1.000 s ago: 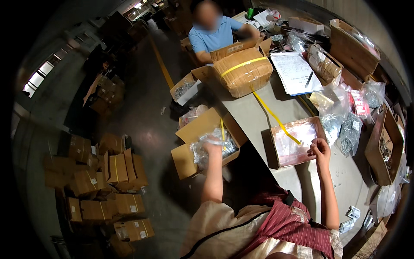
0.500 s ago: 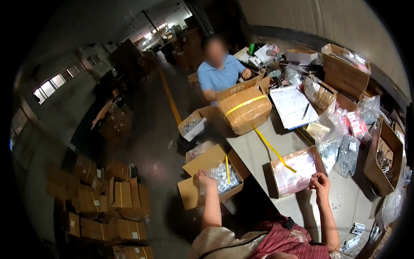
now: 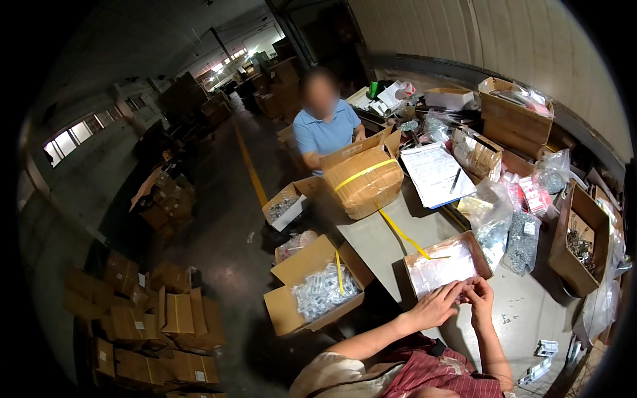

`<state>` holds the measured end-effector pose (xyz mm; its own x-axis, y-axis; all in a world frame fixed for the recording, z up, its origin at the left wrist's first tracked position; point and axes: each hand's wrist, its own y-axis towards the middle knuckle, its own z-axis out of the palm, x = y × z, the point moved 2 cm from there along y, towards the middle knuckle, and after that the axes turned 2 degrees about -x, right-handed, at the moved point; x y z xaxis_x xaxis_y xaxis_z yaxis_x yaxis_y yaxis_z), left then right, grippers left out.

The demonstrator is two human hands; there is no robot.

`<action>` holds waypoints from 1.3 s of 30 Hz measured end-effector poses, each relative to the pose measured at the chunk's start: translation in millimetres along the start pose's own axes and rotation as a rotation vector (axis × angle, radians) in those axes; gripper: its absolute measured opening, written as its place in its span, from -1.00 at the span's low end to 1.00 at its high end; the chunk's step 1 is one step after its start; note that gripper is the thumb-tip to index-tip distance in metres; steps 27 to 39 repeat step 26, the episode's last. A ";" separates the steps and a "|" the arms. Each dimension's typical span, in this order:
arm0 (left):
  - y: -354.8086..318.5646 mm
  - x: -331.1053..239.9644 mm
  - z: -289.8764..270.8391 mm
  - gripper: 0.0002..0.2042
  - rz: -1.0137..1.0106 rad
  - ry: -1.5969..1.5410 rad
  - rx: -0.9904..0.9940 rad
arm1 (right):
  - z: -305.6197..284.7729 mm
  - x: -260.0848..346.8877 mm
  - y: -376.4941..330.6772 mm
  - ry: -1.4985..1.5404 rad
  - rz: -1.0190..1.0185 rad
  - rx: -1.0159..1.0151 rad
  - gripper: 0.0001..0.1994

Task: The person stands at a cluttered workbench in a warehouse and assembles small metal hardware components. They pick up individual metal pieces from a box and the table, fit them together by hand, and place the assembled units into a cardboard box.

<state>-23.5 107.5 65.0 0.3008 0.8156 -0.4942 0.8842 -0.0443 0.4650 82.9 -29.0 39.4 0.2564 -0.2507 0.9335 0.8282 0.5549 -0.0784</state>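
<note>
My left hand [image 3: 435, 306] and my right hand [image 3: 479, 298] meet at the near edge of a shallow cardboard box [image 3: 410, 281] on the table. The fingers of both are drawn together at the tips; whatever lies between them is too small and hidden to name. Clear, pinkish plastic bags [image 3: 444, 266] fill the shallow box just beyond my fingers. Below the table's left side stands an open carton [image 3: 284, 306], holding many small bagged metal parts [image 3: 325, 292]. A yellow strap [image 3: 340, 272] hangs over its contents.
A taped carton [image 3: 368, 187] with a yellow strap sits at the table's far end, beside a clipboard [image 3: 434, 174]. Across from me is a person in a blue shirt [image 3: 325, 129]. Bags of hardware [image 3: 523, 242] and a parts box [image 3: 578, 249] crowd the right side.
My left hand has left the open carton of bagged parts and come across to my right hand at the shallow box. The view has shifted slightly.
</note>
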 end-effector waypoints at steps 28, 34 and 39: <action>-22.3 28.1 53.7 -0.68 -0.543 -1.097 0.196 | -40.3 -8.6 -77.8 -0.187 0.148 0.071 -0.90; -22.3 28.1 53.7 -0.68 -0.543 -1.097 0.196 | -40.3 -8.6 -77.8 -0.187 0.148 0.071 -0.90; -22.3 28.1 53.7 -0.68 -0.543 -1.097 0.196 | -40.3 -8.6 -77.8 -0.187 0.148 0.071 -0.90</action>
